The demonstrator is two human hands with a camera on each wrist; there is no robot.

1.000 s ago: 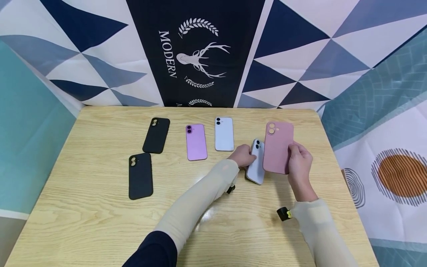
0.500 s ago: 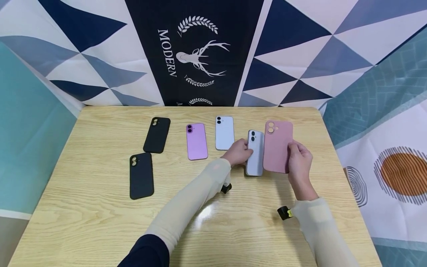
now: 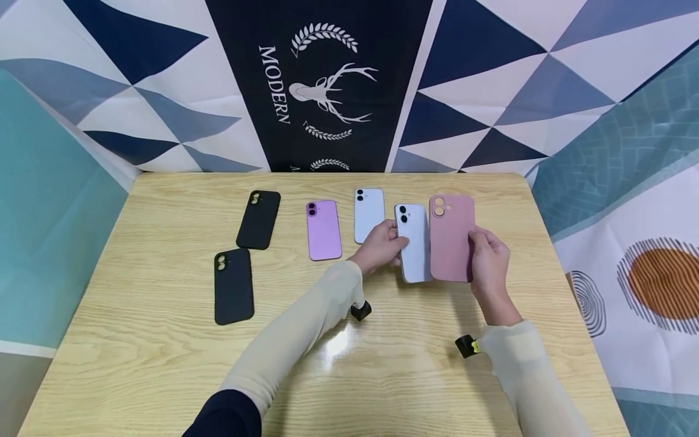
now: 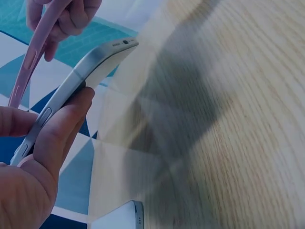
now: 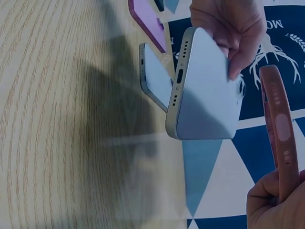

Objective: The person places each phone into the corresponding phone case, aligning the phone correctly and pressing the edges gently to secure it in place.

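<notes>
My left hand (image 3: 380,247) pinches a white smartphone (image 3: 415,246) by its left edge, thumb on the back and fingers beneath. The phone is raised off the table, back side up, its two lenses at the top. Beside it, my right hand (image 3: 489,264) grips a pink phone case (image 3: 452,240) by its right edge, camera cutout at the upper left. In the right wrist view the phone's bottom edge with its port faces the camera, and the case (image 5: 281,129) stands edge-on to its right. The left wrist view shows the held phone (image 4: 71,81) tilted above the table.
A second white phone (image 3: 369,212) lies behind my left hand, partly covered by it. Left of that lies a purple phone (image 3: 323,230). Farther left are two black phone cases (image 3: 259,220), one nearer the front. A patterned cloth (image 3: 338,85) hangs behind the wooden table (image 3: 164,364).
The left hand has lifted the white phone from the table, shifted it left and turned it more upright beside the case. The pink case has moved slightly left.
</notes>
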